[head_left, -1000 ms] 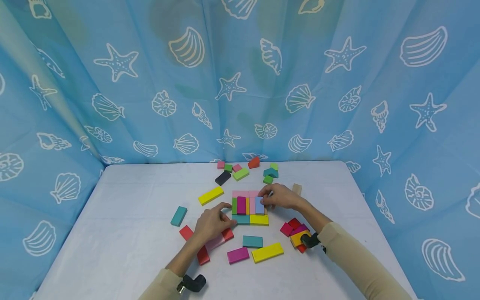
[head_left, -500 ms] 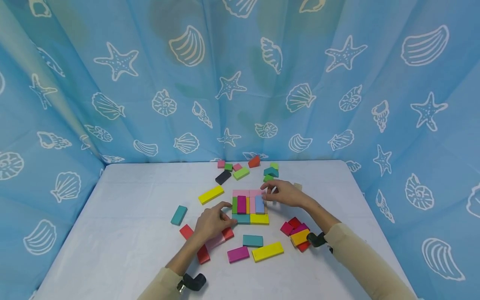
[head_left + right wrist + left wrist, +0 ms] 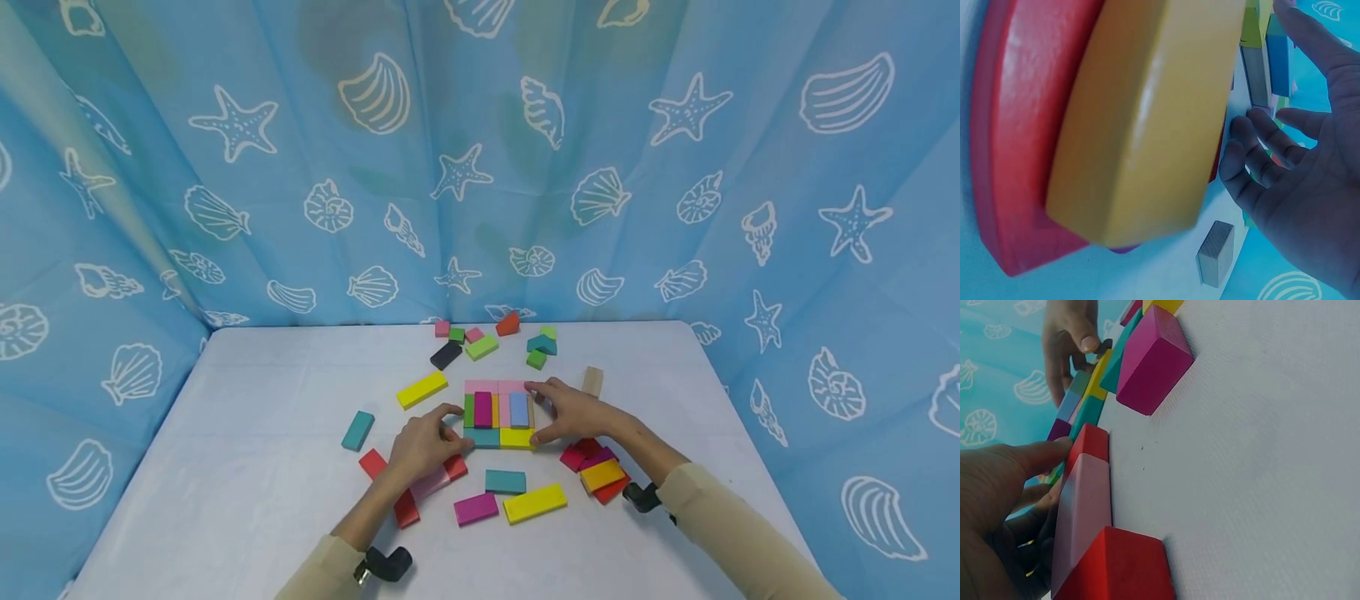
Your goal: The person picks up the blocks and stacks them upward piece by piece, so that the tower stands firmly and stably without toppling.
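A flat rectangular assembly of coloured wooden blocks lies mid-table, with pink blocks (image 3: 481, 387) along its back and a teal block (image 3: 482, 438) and a yellow block (image 3: 517, 438) in front. A magenta block (image 3: 483, 410) and a light blue block (image 3: 519, 410) lie on top. My left hand (image 3: 422, 443) is at the assembly's left side, thumb by the teal corner and a fingertip by the back-left edge. My right hand (image 3: 573, 412) spans the right side, its thumb at the yellow block and a fingertip near the back pink row. Neither hand holds a loose block.
Red and pink blocks (image 3: 406, 508) lie under the left forearm. A pile with an orange block (image 3: 602, 476) is near the right wrist. A long yellow block (image 3: 536, 504) lies in front; small blocks, including a black block (image 3: 446, 356), lie behind. A curtain (image 3: 480, 167) hangs beyond.
My right hand has let go of the light blue block on top, lifted slightly, then come down spread along the assembly's right side. My left hand has stayed put.
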Tool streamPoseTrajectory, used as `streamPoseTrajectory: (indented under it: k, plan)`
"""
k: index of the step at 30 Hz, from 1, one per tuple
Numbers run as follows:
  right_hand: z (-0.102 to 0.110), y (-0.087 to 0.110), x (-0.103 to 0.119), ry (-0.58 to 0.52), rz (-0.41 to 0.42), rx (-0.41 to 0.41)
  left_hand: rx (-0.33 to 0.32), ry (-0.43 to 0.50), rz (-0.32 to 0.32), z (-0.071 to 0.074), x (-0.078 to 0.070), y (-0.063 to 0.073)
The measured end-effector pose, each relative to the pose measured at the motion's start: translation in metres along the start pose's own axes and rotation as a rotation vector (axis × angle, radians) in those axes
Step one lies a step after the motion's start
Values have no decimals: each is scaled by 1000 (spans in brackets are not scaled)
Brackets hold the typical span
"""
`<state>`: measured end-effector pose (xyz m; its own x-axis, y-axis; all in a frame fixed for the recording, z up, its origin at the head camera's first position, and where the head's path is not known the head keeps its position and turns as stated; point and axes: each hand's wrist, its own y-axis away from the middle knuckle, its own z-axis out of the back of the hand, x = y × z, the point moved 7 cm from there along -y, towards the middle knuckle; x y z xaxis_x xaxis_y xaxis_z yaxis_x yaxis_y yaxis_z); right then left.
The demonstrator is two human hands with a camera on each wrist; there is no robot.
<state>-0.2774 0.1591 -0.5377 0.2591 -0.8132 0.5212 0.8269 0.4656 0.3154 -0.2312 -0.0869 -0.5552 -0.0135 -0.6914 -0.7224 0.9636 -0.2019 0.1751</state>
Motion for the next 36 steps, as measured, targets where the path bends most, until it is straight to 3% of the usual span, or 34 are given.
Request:
streamPoseTrajectory:
  k: [10, 18, 28, 36]
  plan:
    - [-2, -3, 3, 57, -15, -13, 0, -4, -5, 1, 0, -1]
    - [-2, -3, 2, 58, -24, -17, -43, 21, -39, 18, 4, 2]
    - [-4, -3, 1, 53, -32, -9, -164, 4, 7, 59, 20, 7]
    - [-5, -5, -1, 64, -45, 4, -258, -262, 176, 108, 49, 25]
